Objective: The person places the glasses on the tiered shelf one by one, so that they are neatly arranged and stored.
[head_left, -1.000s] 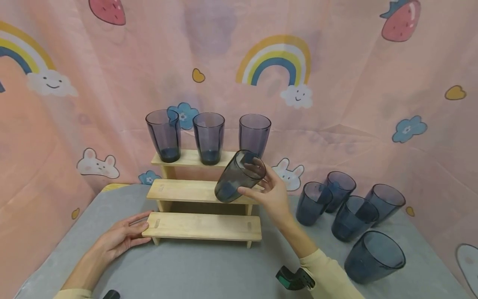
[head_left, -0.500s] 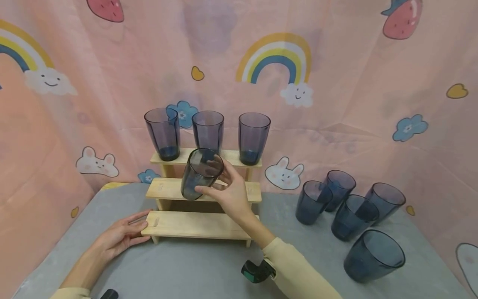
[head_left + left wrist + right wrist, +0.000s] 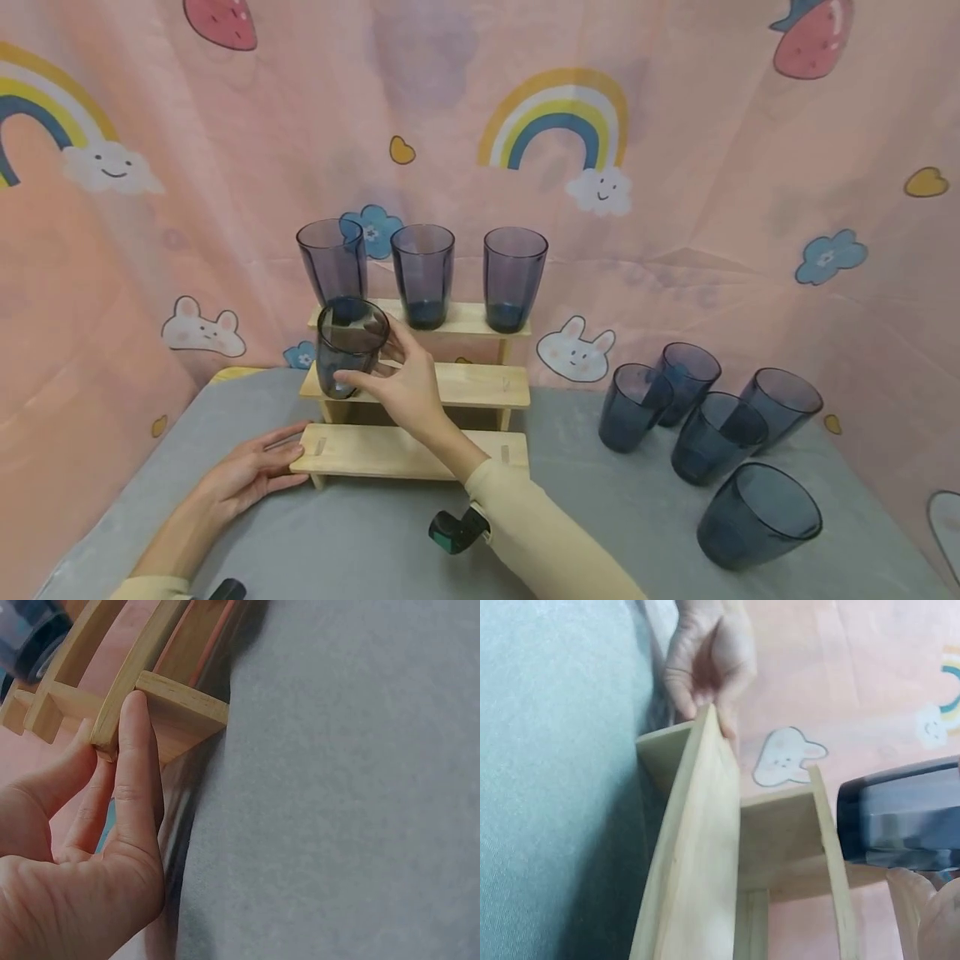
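I see right hand (image 3: 405, 387) grasping tinted cup (image 3: 348, 346) upright at middle step's left end; left hand (image 3: 251, 475), fingers straight, touches rack (image 3: 408, 452) bottom-left corner.

The right hand (image 3: 405, 389) is stretched forward across the body, wrist raised, its fingers (image 3: 352, 382) curled in a grip with the thumb nearest. The left hand (image 3: 247, 477) lies low and flat, its fingers (image 3: 136, 761) straight and pressed together, forearm angled inward.

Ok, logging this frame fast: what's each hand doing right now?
Left hand: open, straight fingers resting against the end of the wooden rack's bottom step.
Right hand: holding a dark glass at the middle step's left end.
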`<state>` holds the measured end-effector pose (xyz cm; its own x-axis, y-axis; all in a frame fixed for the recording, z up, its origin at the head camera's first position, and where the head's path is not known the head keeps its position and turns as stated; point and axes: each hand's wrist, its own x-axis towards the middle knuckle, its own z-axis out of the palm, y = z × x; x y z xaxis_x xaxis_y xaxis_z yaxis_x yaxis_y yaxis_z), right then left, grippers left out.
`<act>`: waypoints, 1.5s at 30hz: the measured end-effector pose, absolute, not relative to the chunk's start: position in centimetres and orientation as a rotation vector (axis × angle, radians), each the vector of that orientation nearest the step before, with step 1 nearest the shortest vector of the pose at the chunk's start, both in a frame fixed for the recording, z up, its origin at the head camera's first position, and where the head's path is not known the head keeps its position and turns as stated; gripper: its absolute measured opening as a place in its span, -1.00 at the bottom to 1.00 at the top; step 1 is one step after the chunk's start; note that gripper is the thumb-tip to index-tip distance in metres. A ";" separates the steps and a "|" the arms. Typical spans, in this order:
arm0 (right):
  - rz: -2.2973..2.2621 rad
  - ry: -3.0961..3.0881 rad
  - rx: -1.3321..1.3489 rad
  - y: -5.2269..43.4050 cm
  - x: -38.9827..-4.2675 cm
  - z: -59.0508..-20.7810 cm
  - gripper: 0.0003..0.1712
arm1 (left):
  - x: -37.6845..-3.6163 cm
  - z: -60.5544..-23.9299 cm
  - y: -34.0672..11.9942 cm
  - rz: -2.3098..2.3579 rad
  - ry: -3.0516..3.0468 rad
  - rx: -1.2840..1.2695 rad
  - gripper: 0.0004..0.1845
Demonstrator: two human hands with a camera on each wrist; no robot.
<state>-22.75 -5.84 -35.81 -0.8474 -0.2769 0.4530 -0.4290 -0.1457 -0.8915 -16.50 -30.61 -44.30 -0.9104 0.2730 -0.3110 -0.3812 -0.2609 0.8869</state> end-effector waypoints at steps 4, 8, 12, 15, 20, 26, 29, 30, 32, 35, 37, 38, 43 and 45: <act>2.054 -2.010 0.849 -7.1 -22.7 -35.6 -0.01 | -16.5 -44.2 -30.7 2.218 1.577 -0.137 -0.24; 1.927 -2.060 0.853 -7.9 -22.9 -35.5 0.00 | -16.5 -44.2 -30.8 2.231 1.535 -0.112 -0.35; 1.921 -2.065 0.858 -8.4 -23.0 -35.5 0.00 | -16.6 -44.4 -30.7 2.226 1.526 -0.090 -0.29; 1.922 -2.085 0.841 -8.6 -23.0 -35.2 0.01 | -16.7 -44.5 -30.7 2.233 1.514 -0.109 -0.40; 1.839 -2.182 0.777 -8.7 -22.9 -34.8 0.04 | -16.7 -44.6 -30.7 2.222 1.532 -0.120 -0.36; 1.746 -2.279 0.714 -9.1 -23.1 -34.6 0.04 | -16.7 -44.7 -30.5 2.189 1.585 -0.118 -0.17; 1.686 -2.301 0.720 -9.2 -23.2 -34.7 0.02 | -16.6 -44.8 -30.6 2.197 1.575 -0.117 -0.24; 1.668 -2.306 0.725 -9.2 -23.1 -34.8 0.02 | -16.6 -44.8 -30.6 2.201 1.571 -0.121 -0.28; 1.651 -2.307 0.736 -9.1 -23.1 -35.0 -0.01 | -16.6 -44.8 -30.6 2.208 1.563 -0.125 -0.35; 1.644 -2.301 0.754 -9.0 -23.0 -35.3 -0.04 | -16.6 -44.8 -30.7 2.210 1.558 -0.112 -0.42; 1.652 -2.297 0.761 -9.0 -23.0 -35.4 -0.05 | -16.6 -44.8 -30.8 2.213 1.556 -0.115 -0.47; 1.654 -2.296 0.763 -9.0 -22.9 -35.5 -0.06 | -16.6 -44.9 -30.8 2.216 1.556 -0.114 -0.50; 1.653 -2.308 0.765 -8.9 -22.8 -35.3 -0.06 | -16.6 -44.9 -31.0 2.233 1.536 -0.102 -0.64; 1.646 -2.321 0.768 -8.7 -22.7 -35.1 -0.05 | -16.7 -44.9 -31.0 2.237 1.530 -0.100 -0.68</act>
<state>-22.69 -8.75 -35.14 -0.8467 -0.2986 0.4405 -0.5144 0.2475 -0.8211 -16.66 -30.98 -44.89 -0.9064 0.3042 -0.2931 -0.3834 -0.3014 0.8730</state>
